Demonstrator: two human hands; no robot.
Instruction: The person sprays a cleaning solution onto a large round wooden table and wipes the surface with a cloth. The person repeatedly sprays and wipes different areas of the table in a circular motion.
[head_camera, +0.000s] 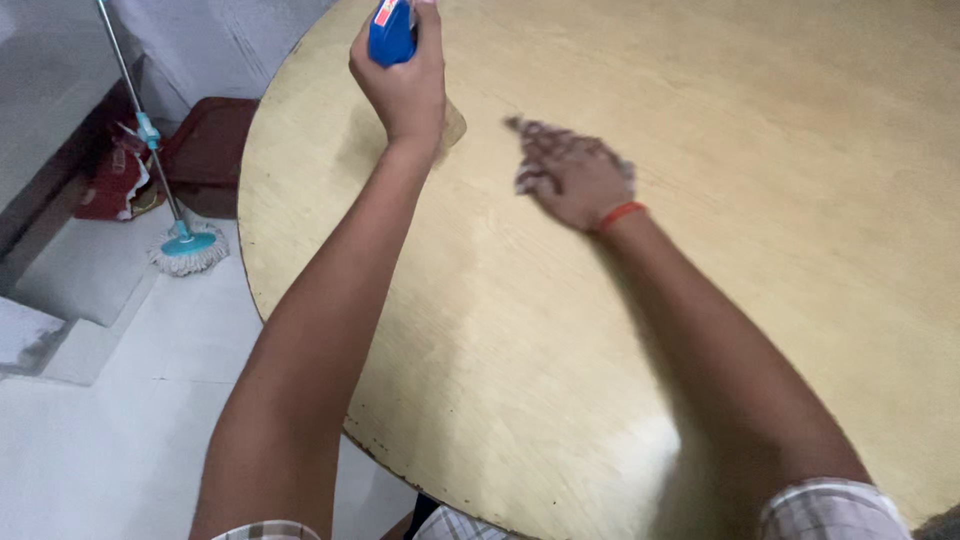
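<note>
My left hand (405, 85) is raised over the round wooden table (760, 250) and grips a blue bottle (391, 32) with a red patch on top; most of the bottle runs off the top edge of the view. My right hand (572, 178), blurred by motion, presses a crumpled patterned cloth (527, 152) flat against the tabletop to the right of the left hand. A red band (621, 214) circles the right wrist. Both forearms stretch out from the bottom of the view.
The table edge (250, 270) curves along the left side over a white tiled floor (120, 420). A mop (186, 245) with a teal head leans by a dark red bin (212, 150) and a red bag (115, 180). A grey step (70, 280) lies at far left.
</note>
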